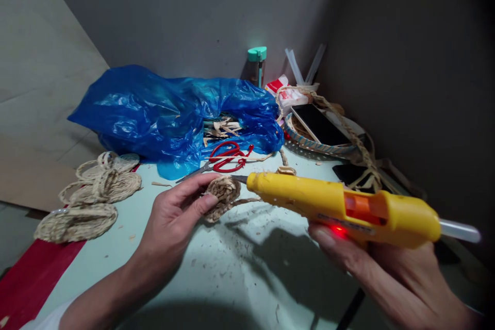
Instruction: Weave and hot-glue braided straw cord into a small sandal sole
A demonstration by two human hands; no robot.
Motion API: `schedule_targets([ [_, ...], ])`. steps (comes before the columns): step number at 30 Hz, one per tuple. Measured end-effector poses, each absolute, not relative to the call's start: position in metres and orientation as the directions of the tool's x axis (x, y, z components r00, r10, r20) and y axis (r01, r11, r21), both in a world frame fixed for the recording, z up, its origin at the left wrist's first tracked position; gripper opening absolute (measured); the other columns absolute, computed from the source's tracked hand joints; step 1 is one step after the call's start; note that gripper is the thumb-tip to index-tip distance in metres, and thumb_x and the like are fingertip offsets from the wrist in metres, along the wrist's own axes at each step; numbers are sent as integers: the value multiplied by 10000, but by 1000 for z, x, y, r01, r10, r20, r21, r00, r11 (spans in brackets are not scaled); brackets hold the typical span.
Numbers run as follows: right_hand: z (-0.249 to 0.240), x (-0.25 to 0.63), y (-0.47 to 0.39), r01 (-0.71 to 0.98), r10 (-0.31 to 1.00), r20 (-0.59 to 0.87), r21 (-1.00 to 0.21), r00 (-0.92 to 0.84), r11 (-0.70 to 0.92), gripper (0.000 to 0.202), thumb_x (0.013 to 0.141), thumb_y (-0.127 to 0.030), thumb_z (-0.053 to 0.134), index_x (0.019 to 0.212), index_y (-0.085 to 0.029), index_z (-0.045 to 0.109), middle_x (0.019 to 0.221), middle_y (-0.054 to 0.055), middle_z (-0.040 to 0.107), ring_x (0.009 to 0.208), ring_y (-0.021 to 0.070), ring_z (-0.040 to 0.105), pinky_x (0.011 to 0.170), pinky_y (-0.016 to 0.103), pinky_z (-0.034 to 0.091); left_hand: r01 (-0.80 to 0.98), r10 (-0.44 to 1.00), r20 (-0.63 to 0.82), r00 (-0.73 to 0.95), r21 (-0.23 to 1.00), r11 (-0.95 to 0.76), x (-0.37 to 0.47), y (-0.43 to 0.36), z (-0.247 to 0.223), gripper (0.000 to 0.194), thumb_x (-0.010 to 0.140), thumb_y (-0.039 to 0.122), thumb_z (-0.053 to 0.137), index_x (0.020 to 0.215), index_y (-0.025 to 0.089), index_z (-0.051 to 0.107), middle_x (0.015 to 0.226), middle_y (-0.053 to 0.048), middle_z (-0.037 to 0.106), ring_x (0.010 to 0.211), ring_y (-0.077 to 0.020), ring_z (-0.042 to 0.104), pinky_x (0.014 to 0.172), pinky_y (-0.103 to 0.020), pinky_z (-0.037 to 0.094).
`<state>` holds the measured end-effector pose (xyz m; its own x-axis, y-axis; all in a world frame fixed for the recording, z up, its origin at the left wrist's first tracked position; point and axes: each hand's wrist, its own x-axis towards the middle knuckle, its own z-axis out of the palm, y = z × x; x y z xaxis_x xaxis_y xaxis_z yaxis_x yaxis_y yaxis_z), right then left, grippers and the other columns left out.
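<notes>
Between the thumb and fingers of my left hand (176,216) is a small coil of braided straw (223,197), its loose braid end trailing to the right. My right hand (390,263) grips a yellow hot glue gun (309,198) with a red light glowing on its side. The gun points left, and its dark nozzle is at the coil's upper right edge; whether it touches cannot be made out. A clear glue stick (460,230) juts from the gun's rear. Behind the coil lie red-handled scissors (228,157).
A blue plastic bag (154,108) holding straw strips spans the back. Woven straw slippers (104,180) lie at left. At back right, a phone (320,124) rests on a shallow basket (332,150), near a green-capped container (257,54). Walls rise behind and at right.
</notes>
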<state>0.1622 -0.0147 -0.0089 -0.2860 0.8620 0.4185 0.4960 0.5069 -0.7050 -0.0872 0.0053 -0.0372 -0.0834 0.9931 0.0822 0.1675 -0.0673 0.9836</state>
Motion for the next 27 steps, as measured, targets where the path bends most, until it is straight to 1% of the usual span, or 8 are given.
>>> schedule_targets([
  [5,-8,162,-16,451,885,374,-763,-276,463,170,938,-372,604,854,-279,719,711,27,736,586,205,677,512,288,553,183,990,102,-93,980,-84,-86,5,-36,144,807,283,777,929,339,830,1007,17,798,931,-211,702,931,-292,514],
  [8,-8,162,-16,436,885,366,-772,-289,462,186,941,-393,607,862,-276,728,717,34,734,595,204,681,525,283,573,186,990,104,-95,979,-85,-85,6,-36,146,801,285,781,929,329,834,1004,5,798,932,-226,699,954,-311,507],
  [11,-7,162,-16,445,901,354,-784,-252,433,178,927,-416,616,877,-294,735,708,27,730,589,203,682,530,281,590,179,991,93,-96,981,-75,-85,7,-37,157,803,285,779,942,332,833,1004,8,798,921,-217,698,953,-304,504],
  [14,-6,161,-18,479,920,332,-785,-210,393,196,903,-466,624,913,-318,752,724,28,739,609,219,694,538,297,608,152,992,80,-92,986,-66,-85,7,-37,144,801,285,780,925,336,832,989,19,798,898,-196,697,912,-272,512],
  [17,-6,162,-20,484,933,309,-798,-182,359,210,886,-495,645,954,-334,761,727,20,741,631,217,712,572,284,628,122,994,51,-100,992,-39,-86,8,-38,145,789,278,789,918,331,830,973,23,801,865,-177,698,822,-239,523],
  [19,-7,162,-21,481,936,303,-803,-178,352,209,882,-501,652,954,-336,759,725,19,737,648,219,720,562,270,627,107,993,35,-117,994,-22,-86,8,-37,150,776,277,802,916,324,829,964,23,804,850,-172,699,767,-226,522],
  [22,-8,163,-20,489,927,315,-788,-202,375,192,896,-471,637,934,-326,756,715,28,732,664,233,719,547,284,620,96,990,17,-138,995,-4,-86,9,-37,156,763,294,819,919,303,826,959,13,807,855,-176,699,736,-225,518],
  [27,-11,166,-18,457,887,363,-762,-285,459,139,926,-417,621,912,-331,730,686,4,714,625,218,703,533,285,598,58,990,-22,-141,998,30,-87,9,-38,196,762,327,829,953,288,817,968,0,809,861,-187,700,748,-242,524],
])
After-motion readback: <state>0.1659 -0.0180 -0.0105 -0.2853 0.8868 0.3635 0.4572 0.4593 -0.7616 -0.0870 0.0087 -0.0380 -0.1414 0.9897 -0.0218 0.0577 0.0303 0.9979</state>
